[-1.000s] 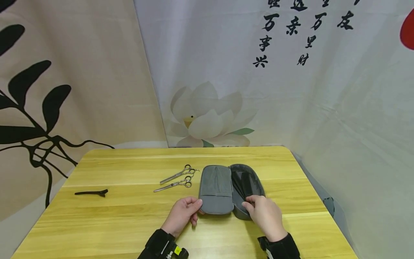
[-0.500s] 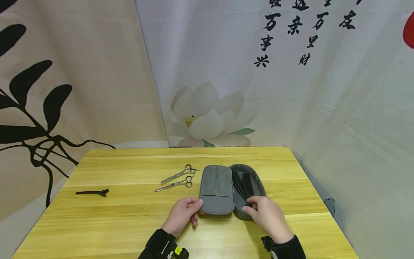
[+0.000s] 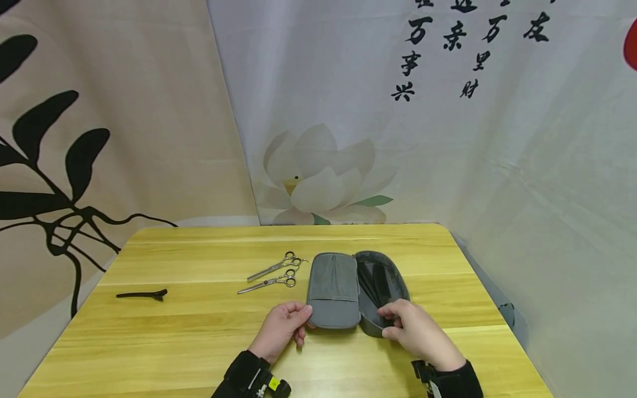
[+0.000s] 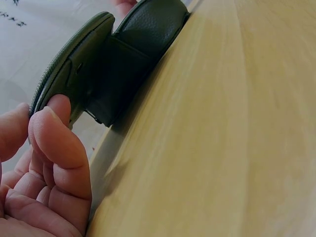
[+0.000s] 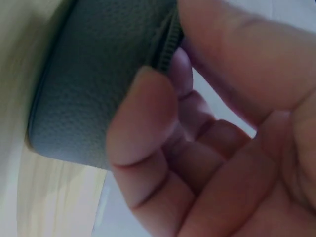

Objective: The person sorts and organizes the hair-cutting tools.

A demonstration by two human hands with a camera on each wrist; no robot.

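A grey zip case lies unfolded on the table, its flat pocketed flap on the left and its deeper half on the right. Between thumb and fingers, my left hand pinches the flap's left edge; the left wrist view shows this flap tilted up from the wood. My right hand grips the near rim of the deeper half. In the right wrist view its thumb lies on the outer wall, with another finger over the zip teeth. Long black items lie inside that half, partly hidden by the fingers.
Two pairs of silver hairdressing scissors, the upper pair and the lower pair, lie left of the case. Farther left is a black hair clip. Printed cloth hangs behind the wooden table.
My right hand has shifted right and slightly nearer, its thumb going from inside the deeper half to the near rim. The left hand keeps its hold on the flap.
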